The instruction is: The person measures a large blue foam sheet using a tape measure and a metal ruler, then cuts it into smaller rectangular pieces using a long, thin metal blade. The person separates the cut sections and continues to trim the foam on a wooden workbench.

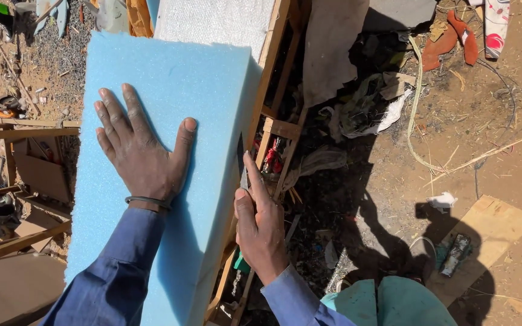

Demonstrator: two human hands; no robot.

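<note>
Foam point(176, 108), a thick blue slab, lies across a wooden frame point(279, 130) and runs from the near edge up toward a white sheet point(212, 21). The left hand point(137, 151) rests flat on its top face, fingers point(113, 115) spread apart and pressing down, holding nothing. The right hand point(261, 226) sits at the slab's right edge, fingers curled shut around a knife point(244, 175) whose blade runs along the foam's side, index finger laid along it. The slab looks light, soft and springy, likely to dent under a palm and to shift easily, so a broad flat press on top suits it better than a pinch at a corner. Its open-celled surface seems grippy rather than slick. Dirt ground point(484, 121) with scraps and a board point(490, 229) lies to the right.
</note>
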